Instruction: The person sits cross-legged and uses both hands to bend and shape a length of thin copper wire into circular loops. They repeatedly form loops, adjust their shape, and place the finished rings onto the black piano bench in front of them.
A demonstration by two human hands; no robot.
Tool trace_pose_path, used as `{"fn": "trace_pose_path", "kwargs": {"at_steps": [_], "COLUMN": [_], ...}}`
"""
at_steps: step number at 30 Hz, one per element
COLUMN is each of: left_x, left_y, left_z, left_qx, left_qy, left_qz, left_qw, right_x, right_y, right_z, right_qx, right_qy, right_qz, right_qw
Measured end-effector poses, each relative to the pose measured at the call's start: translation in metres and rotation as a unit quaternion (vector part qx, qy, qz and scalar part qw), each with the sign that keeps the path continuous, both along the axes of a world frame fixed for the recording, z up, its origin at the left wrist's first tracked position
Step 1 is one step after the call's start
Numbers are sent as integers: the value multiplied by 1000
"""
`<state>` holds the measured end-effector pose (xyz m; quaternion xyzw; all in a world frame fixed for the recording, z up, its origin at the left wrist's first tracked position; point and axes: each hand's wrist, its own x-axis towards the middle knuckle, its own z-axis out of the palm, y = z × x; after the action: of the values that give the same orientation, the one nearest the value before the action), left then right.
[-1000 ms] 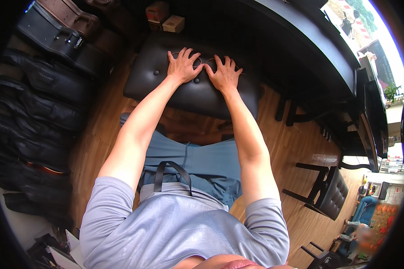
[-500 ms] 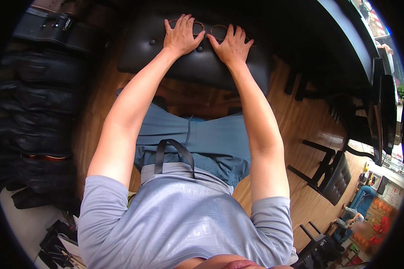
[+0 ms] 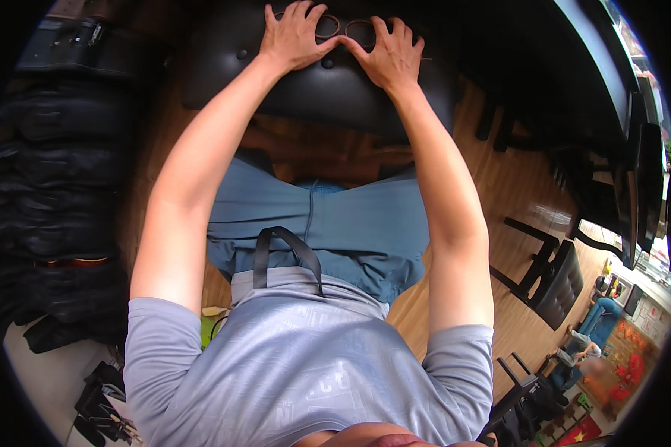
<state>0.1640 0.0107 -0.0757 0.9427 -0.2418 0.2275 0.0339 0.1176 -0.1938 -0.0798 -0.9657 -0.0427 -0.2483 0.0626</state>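
Note:
Both my hands lie on a black padded bench top (image 3: pixel 317 93) with sunken buttons, at the top of the head view. My left hand (image 3: pixel 294 39) has its fingers spread over a thin copper-coloured ring (image 3: pixel 340 28), part of which is hidden beneath them. Beside it, my right hand (image 3: pixel 392 54) spreads its fingers over the edge of a second thin ring (image 3: pixel 347 31). These rings look like coiled wire or cord; their exact kind cannot be made out. My thumb tips meet or nearly meet between the rings.
Dark cases or bags (image 3: pixel 74 171) are stacked along the left. A large glossy black piano-like body (image 3: pixel 574 97) stands at the right. Farther right are a black tufted bench (image 3: pixel 559 290) and a seated person (image 3: pixel 583 349). Wood floor (image 3: pixel 499 194) shows between.
Both hands appear higher in the picture, and the whole view has shifted slightly. The gap between my thumbs has closed. The two rings still lie under or beside my fingers.

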Motion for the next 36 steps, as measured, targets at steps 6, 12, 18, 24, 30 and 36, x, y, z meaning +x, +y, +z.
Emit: {"fn": "trace_pose_path", "kwargs": {"at_steps": [6,12,18,24,30,36], "left_x": [4,-2,-5,7,22,32], "left_y": [11,22,26,23,28,27], "left_z": [24,37,38,33,35,36], "left_qx": [-46,-39,-19,-11,12,8], "left_qy": [-3,60,83,87,96,101], "left_qz": [-105,-162,-170,-188,-197,-209], "left_qw": [993,984,982,978,976,973], "right_x": [6,-6,-3,7,19,24], "right_y": [-7,-27,-23,-30,-30,-29], "right_z": [7,23,29,28,26,22], "right_qx": [-30,-68,-105,-83,-81,-76], "right_qy": [-7,1,14,22,13,9], "right_qz": [63,147,198,220,214,189], "right_qw": [998,987,974,972,973,979]}}
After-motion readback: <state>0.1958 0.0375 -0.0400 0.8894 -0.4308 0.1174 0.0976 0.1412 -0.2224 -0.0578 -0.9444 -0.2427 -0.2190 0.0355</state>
